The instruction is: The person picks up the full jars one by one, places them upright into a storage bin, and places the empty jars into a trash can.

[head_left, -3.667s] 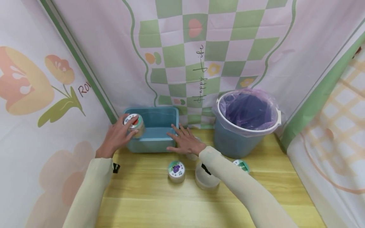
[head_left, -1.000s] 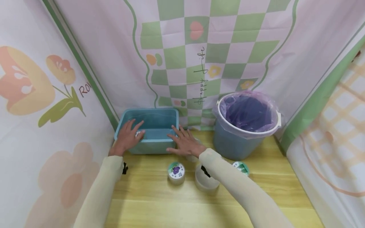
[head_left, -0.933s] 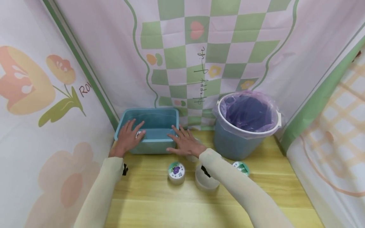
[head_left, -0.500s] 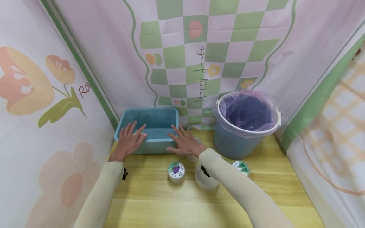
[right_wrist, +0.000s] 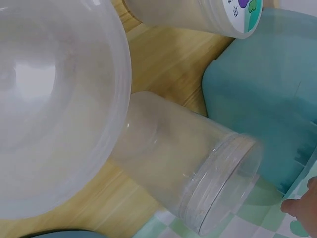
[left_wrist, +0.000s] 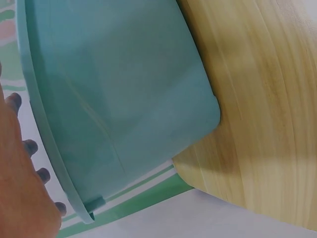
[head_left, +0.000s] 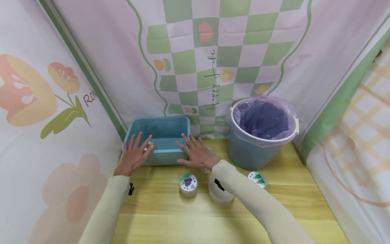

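A blue plastic basin [head_left: 167, 157] stands at the back left of the table. Over its front left rim my left hand [head_left: 132, 157] hovers with spread fingers, holding nothing. Behind the thumb, a bit of a jar's labelled lid [head_left: 148, 145] shows inside the basin; the rest of that jar is hidden. My right hand [head_left: 199, 154], fingers also spread, is by the basin's right rim; whether it touches cannot be told. Beneath that wrist are a clear lidless jar [right_wrist: 168, 153] and a translucent round bowl [right_wrist: 59, 173]. A jar with a grape-picture lid [head_left: 188, 184] stands in front of the basin.
To the right stands a blue bin [head_left: 251, 156] with a white rim and a purple liner [head_left: 262, 118]. A jar with a green leaf lid [head_left: 257, 179] sits partly behind the right forearm. Patterned curtains [head_left: 195, 67] close off the wooden table's back and sides.
Earlier my left hand held a jar with a red-picture lid over the basin; it has let go, and the jar is inside. That hand has since drawn slightly nearer. The right hand hardly moved.
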A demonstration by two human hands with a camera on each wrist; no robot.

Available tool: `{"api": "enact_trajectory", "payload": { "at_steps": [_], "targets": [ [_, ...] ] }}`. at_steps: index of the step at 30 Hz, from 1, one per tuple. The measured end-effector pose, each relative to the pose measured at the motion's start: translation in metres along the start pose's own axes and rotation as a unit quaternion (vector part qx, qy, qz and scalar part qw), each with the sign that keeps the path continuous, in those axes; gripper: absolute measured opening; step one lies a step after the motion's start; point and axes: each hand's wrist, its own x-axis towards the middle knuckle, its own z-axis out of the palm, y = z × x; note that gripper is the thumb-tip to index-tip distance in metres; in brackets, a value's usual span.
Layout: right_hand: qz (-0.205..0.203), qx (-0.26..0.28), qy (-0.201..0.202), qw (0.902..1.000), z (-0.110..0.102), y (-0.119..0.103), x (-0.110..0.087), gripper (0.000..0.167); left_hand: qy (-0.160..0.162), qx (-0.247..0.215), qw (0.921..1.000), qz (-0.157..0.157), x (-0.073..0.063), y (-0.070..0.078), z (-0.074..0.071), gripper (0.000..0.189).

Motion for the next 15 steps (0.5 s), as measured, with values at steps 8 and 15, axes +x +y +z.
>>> {"api": "enact_trajectory", "payload": {
  "at_steps": [8, 15],
  "targets": [
    [-0.006, 0.003, 0.013, 0.9999, -0.003, -0.002, -0.011, 0.086, -0.01, -0.011, 0.9998, -0.009, 0.001, -0.011, 0.01, 0.07],
    [-0.01, -0.004, 0.02, 0.9997, -0.003, 0.002, -0.027, 0.086, -0.008, -0.006, 0.9999, -0.007, -0.001, -0.014, 0.013, 0.072]
  ]
}}
